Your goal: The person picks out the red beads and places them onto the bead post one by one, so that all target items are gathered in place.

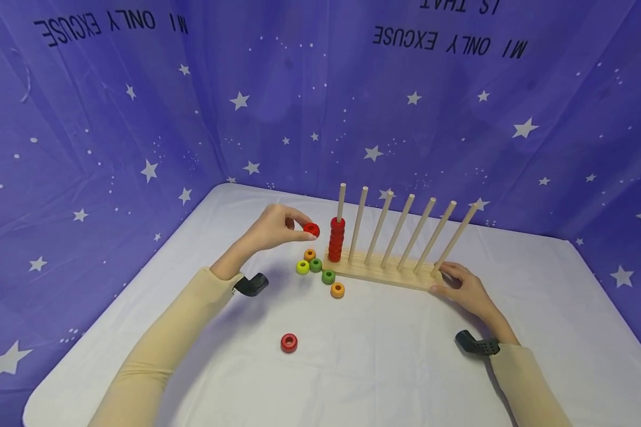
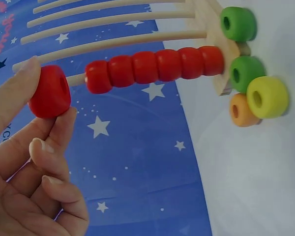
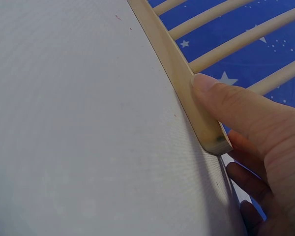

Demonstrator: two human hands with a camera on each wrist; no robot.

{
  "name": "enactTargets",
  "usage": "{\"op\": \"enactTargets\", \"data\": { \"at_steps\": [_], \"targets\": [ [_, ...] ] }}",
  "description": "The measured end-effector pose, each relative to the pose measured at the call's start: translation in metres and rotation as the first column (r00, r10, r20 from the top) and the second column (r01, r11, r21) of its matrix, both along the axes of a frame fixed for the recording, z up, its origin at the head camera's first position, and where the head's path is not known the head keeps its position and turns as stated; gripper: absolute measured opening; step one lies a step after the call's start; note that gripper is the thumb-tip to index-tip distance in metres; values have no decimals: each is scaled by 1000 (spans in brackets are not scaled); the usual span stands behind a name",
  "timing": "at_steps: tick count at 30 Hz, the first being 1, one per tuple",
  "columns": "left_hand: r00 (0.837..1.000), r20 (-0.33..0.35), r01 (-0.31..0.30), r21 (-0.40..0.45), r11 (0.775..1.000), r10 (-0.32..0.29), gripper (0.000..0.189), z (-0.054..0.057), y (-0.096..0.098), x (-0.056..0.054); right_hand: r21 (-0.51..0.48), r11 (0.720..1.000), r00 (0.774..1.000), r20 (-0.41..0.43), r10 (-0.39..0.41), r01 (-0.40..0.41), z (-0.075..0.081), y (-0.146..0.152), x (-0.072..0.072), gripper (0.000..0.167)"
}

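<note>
My left hand point(image 1: 273, 228) pinches a red bead point(image 1: 311, 230) between thumb and fingers, left of the leftmost peg of a wooden peg stand point(image 1: 374, 272). In the left wrist view that red bead point(image 2: 50, 92) is close by the tip of this peg, its hole facing the peg. Several red beads point(image 2: 145, 67) are stacked on the same peg, whose upper part is bare. At the stand's right end, my right hand point(image 1: 466, 290) grips the base. The right wrist view shows the thumb on the front of the base point(image 3: 174, 73), with the other fingers behind its end.
Near the stand's left end lie green point(image 1: 328, 277), yellow point(image 1: 302, 267) and orange point(image 1: 338, 290) beads on the white table point(image 1: 395, 356). A loose red bead point(image 1: 289, 343) lies closer to me. Behind the table hangs a purple star-patterned cloth point(image 1: 299, 77).
</note>
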State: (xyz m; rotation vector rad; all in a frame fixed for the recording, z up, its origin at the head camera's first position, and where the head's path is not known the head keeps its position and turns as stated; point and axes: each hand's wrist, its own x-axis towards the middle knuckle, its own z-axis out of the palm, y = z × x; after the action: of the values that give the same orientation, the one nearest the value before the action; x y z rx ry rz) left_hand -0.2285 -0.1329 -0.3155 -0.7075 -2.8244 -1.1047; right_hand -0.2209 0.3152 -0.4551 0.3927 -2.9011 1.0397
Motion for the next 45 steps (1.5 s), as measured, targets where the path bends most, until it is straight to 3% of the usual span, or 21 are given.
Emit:
{"op": "enactTargets", "data": {
  "at_steps": [16, 33, 45],
  "targets": [
    [994, -66, -88, 47, 995, 91, 36, 40, 18, -9, 2, 1000, 1000, -4, 0, 0, -2, -2, 1, 72],
    [980, -162, -89, 147, 985, 113, 35, 58, 38, -17, 1, 1000, 1000, -22, -4, 4, -1, -1, 0, 72],
    [978, -166, -95, 168, 981, 123, 35, 64, 47, -22, 4, 1000, 1000, -19, 0, 0, -1, 1, -2, 73]
  ]
}}
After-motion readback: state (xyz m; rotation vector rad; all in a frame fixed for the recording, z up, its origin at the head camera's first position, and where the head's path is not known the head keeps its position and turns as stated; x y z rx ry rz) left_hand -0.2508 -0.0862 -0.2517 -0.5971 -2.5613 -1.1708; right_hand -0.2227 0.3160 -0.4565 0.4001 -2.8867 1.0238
